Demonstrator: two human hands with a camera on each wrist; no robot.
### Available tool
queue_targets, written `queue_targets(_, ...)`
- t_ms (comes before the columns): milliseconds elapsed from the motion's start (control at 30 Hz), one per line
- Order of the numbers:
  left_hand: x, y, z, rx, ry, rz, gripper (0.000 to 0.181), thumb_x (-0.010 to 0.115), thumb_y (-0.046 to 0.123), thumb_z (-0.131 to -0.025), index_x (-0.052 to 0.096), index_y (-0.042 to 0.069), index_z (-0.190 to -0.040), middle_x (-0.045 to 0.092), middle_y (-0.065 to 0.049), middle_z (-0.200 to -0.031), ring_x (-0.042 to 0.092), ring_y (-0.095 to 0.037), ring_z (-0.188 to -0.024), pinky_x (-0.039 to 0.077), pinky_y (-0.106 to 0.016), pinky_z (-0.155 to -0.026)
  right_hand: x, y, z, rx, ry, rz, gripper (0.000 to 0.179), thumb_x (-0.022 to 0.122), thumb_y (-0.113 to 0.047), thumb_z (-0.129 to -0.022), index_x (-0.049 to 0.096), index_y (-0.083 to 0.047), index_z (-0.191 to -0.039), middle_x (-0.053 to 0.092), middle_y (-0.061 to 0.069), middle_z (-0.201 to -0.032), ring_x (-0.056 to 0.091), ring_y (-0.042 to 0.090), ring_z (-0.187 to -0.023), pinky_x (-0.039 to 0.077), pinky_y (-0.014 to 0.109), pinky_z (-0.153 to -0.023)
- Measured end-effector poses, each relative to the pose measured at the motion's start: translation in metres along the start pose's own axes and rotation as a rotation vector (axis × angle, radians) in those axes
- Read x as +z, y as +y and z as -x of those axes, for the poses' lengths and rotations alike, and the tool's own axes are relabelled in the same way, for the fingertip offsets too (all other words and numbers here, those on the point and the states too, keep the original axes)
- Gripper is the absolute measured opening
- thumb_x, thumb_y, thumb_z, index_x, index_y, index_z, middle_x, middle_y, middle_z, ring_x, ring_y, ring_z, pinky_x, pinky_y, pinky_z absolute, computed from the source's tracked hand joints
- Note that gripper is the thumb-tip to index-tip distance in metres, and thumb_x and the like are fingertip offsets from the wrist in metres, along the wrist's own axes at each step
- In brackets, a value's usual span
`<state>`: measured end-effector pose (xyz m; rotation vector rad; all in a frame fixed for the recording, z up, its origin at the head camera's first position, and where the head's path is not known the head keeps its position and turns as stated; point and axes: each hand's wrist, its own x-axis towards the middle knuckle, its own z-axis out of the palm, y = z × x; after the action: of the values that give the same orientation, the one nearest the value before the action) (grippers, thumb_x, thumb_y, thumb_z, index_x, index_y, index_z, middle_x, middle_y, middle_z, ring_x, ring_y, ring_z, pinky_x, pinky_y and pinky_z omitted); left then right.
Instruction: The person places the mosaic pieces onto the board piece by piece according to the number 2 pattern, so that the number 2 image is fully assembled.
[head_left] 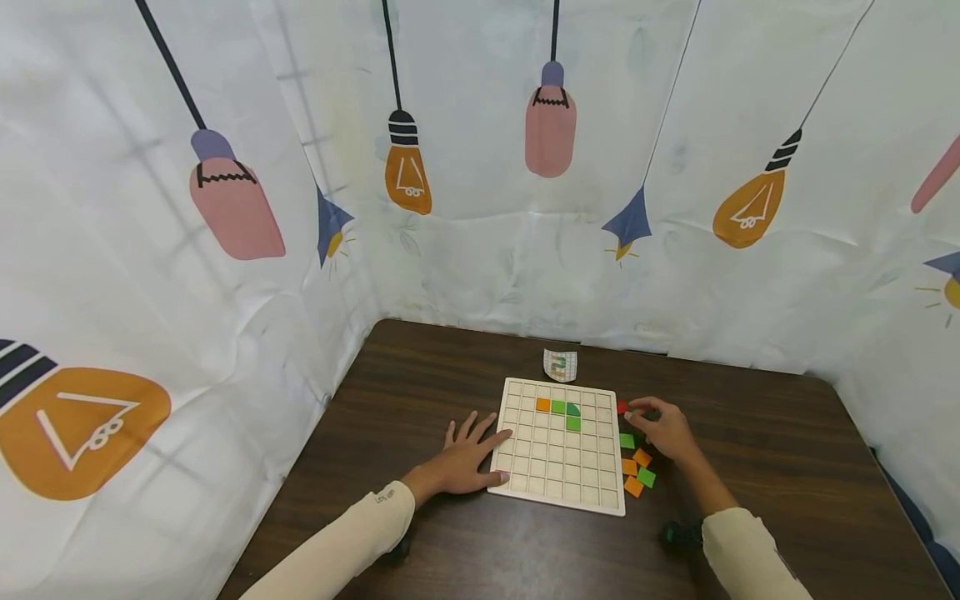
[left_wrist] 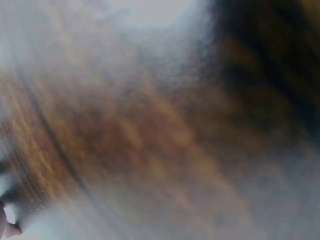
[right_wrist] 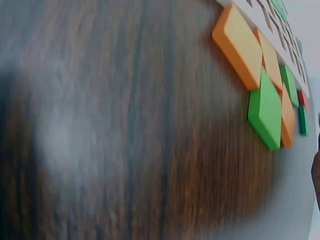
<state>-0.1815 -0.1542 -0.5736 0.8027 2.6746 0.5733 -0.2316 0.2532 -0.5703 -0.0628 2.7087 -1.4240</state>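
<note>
A cream grid board (head_left: 555, 467) lies on the table, with an orange tile (head_left: 542, 405), two green tiles (head_left: 573, 423) and a dark green quarter-round piece (head_left: 573, 409) in its upper cells. My left hand (head_left: 461, 462) has its fingers spread, with thumb and index finger resting on the board's left edge. Just off the board's upper right side, my right hand (head_left: 666, 429) pinches a red piece (head_left: 622, 407) between thumb and index finger. A dark green piece (right_wrist: 302, 120) sits beside the red one in the right wrist view. The left wrist view is mostly blurred tabletop.
Several loose orange tiles (head_left: 633, 486) and green tiles (head_left: 646, 477) lie along the board's right side, below my right hand. A small printed pattern card (head_left: 560, 365) lies behind the board. White cloth with lamp prints (head_left: 480, 267) hangs at the table's back and left edges.
</note>
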Motion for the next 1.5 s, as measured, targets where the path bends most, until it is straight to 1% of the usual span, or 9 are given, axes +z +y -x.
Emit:
queue_targets(300, -0.001, 0.001, 0.0, -0.001, -0.004, -0.004, 0.076, 0.05, 0.064, -0.097, 0.026, 0.031, -0.161, 0.01, -0.01, -0.169, 0.003, -0.047, -0.154, 0.006, -0.077, -0.111, -0.006, 0.015, -0.002, 0.055, 0.013, 0.031, 0.041, 0.071, -0.025, -0.096, 0.064, 0.0, -0.127, 0.062, 0.022, -0.117, 0.057, 0.017, -0.063, 0.052, 0.029, -0.058)
queue_targets(467, -0.001, 0.0, 0.0, -0.004, -0.008, -0.007, 0.076, 0.05, 0.065, -0.097, 0.025, 0.032, -0.161, 0.009, -0.008, -0.17, 0.003, -0.046, -0.154, 0.006, -0.077, -0.112, -0.006, 0.018, -0.003, 0.053, 0.005, 0.081, 0.042, 0.071, -0.023, -0.095, 0.063, 0.001, -0.129, 0.06, 0.025, -0.122, 0.058, 0.017, -0.066, 0.052, 0.027, -0.059)
queue_targets(567, 0.0, 0.0, 0.0, -0.002, -0.004, -0.003, 0.076, 0.05, 0.065, -0.097, 0.025, 0.032, -0.161, 0.009, -0.008, -0.17, 0.003, -0.046, -0.154, 0.005, -0.077, -0.112, -0.005, 0.018, -0.004, 0.041, -0.005, 0.131, 0.043, 0.071, -0.022, -0.095, 0.063, 0.0, -0.131, 0.058, 0.026, -0.125, 0.063, 0.021, -0.071, 0.054, 0.031, -0.062)
queue_targets(667, 0.0, 0.0, 0.0, 0.002, -0.003, -0.001, 0.076, 0.05, 0.065, -0.097, 0.025, 0.032, -0.161, 0.009, -0.008, -0.17, 0.003, -0.046, -0.154, 0.005, -0.077, -0.111, -0.005, 0.017, -0.004, 0.02, -0.016, 0.211, 0.044, 0.071, -0.024, -0.095, 0.064, 0.0, -0.132, 0.057, 0.028, -0.129, 0.066, 0.034, -0.092, 0.055, 0.046, -0.078)
queue_targets(767, 0.0, 0.0, 0.0, 0.001, -0.004, 0.0, 0.076, 0.05, 0.065, -0.097, 0.024, 0.033, -0.161, 0.009, -0.008, -0.17, 0.003, -0.046, -0.154, 0.005, -0.077, -0.112, -0.004, 0.018, -0.005, 0.01, -0.026, 0.27, 0.045, 0.07, -0.024, -0.095, 0.064, -0.001, -0.133, 0.055, 0.029, -0.133, 0.056, 0.047, -0.116, 0.047, 0.061, -0.094)
queue_targets(833, 0.0, 0.0, 0.0, -0.001, -0.002, 0.0, 0.076, 0.05, 0.066, -0.097, 0.025, 0.033, -0.161, 0.009, -0.008, -0.17, 0.003, -0.046, -0.154, 0.006, -0.077, -0.112, -0.004, 0.019, -0.006, 0.007, -0.035, 0.285, 0.045, 0.069, -0.023, -0.096, 0.063, 0.0, -0.134, 0.053, 0.031, -0.136, 0.049, 0.051, -0.125, 0.041, 0.066, -0.1)
queue_targets(1000, 0.0, 0.001, 0.0, -0.001, 0.001, 0.005, 0.076, 0.05, 0.065, -0.097, 0.025, 0.032, -0.161, 0.009, -0.008, -0.17, 0.003, -0.046, -0.154, 0.006, -0.077, -0.112, -0.003, 0.021, -0.007, 0.002, -0.033, 0.303, 0.044, 0.069, -0.022, -0.096, 0.063, 0.0, -0.134, 0.054, 0.031, -0.134, 0.05, 0.051, -0.123, 0.041, 0.066, -0.099)
queue_targets(1333, 0.001, 0.0, -0.001, -0.003, 0.003, 0.001, 0.077, 0.05, 0.066, -0.097, 0.025, 0.033, -0.161, 0.009, -0.008, -0.17, 0.003, -0.046, -0.154, 0.006, -0.077, -0.112, -0.003, 0.019, -0.004, -0.018, 0.019, 0.287, 0.032, 0.072, -0.021, -0.095, 0.067, -0.002, -0.119, 0.061, 0.025, -0.118, 0.059, 0.042, -0.109, 0.046, 0.06, -0.091)
queue_targets(1500, 0.001, 0.0, -0.001, -0.005, 0.002, 0.001, 0.077, 0.05, 0.066, -0.097, 0.025, 0.032, -0.161, 0.01, -0.009, -0.17, 0.003, -0.046, -0.154, 0.006, -0.077, -0.112, -0.003, 0.016, -0.004, -0.016, 0.02, 0.27, 0.028, 0.072, -0.019, -0.094, 0.066, -0.003, -0.115, 0.065, 0.017, -0.106, 0.06, 0.032, -0.094, 0.049, 0.047, -0.079)
